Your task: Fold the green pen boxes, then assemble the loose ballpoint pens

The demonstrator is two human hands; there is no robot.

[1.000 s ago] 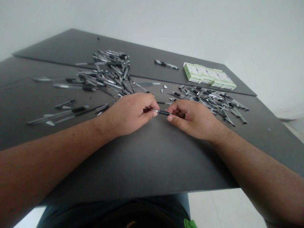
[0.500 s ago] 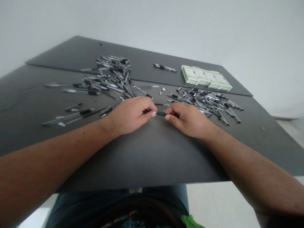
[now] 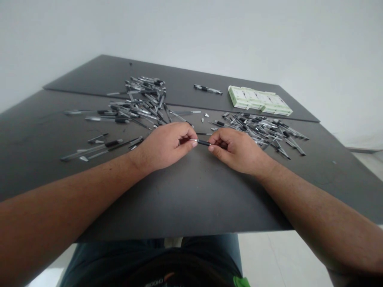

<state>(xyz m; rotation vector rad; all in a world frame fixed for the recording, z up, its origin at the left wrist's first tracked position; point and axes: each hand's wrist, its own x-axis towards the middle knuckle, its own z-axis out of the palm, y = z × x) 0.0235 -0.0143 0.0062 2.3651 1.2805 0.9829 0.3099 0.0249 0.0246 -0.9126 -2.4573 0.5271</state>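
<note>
Between my two hands lies a pen (image 3: 204, 142) with a black grip, held level just above the grey table. My left hand (image 3: 170, 143) pinches its pointed, silvery tip end between thumb and fingers. At the other end, the thumb and fingers of my right hand (image 3: 236, 147) close around the barrel, which they partly hide. Beyond my left hand spreads a heap of clear and black pens (image 3: 143, 105). Another pile of pens and pen parts (image 3: 260, 129) lies just past my right hand.
Pale green and white boxes (image 3: 259, 99) stand at the back right of the table (image 3: 197, 199). A few pens (image 3: 208, 89) lie together left of them. Small pale tips (image 3: 206, 115) rest between the heaps. Loose pens and parts (image 3: 98, 149) lie beside my left forearm.
The view has shifted slightly, so the table's contents sit a little lower and the left-hand pens farther right. Both hands keep nearly the same grip on the pen.
</note>
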